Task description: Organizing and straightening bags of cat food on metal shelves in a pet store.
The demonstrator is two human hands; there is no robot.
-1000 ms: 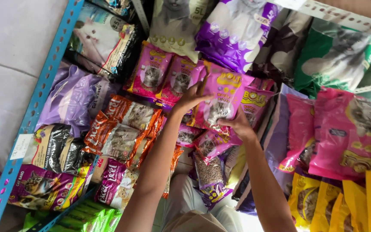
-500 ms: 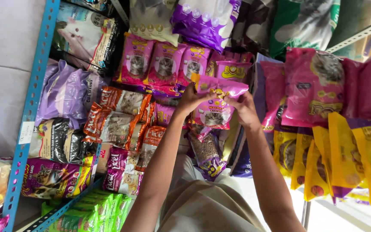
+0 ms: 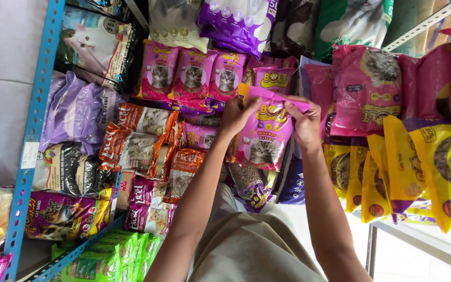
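Observation:
Both my hands hold one pink pet-food pouch (image 3: 265, 134) with a kitten picture by its top edge, in front of a packed shelf. My left hand (image 3: 235, 116) pinches the pouch's upper left corner. My right hand (image 3: 305, 121) grips the upper right corner. The pouch hangs down between my forearms, over a clear bag of kibble (image 3: 248, 184). A row of similar pink pouches (image 3: 193, 74) stands just behind and to the left.
A blue metal rack upright (image 3: 33, 137) runs down the left. Orange pouches (image 3: 143, 142), purple bags (image 3: 74, 110) and green packs (image 3: 111, 258) fill the left shelves. Large pink bags (image 3: 367, 90) and yellow bags (image 3: 425, 168) sit on a grey rack at right.
The view has shifted, and my hands have drawn the pink pouch out from the row so it hangs in front of the other packs.

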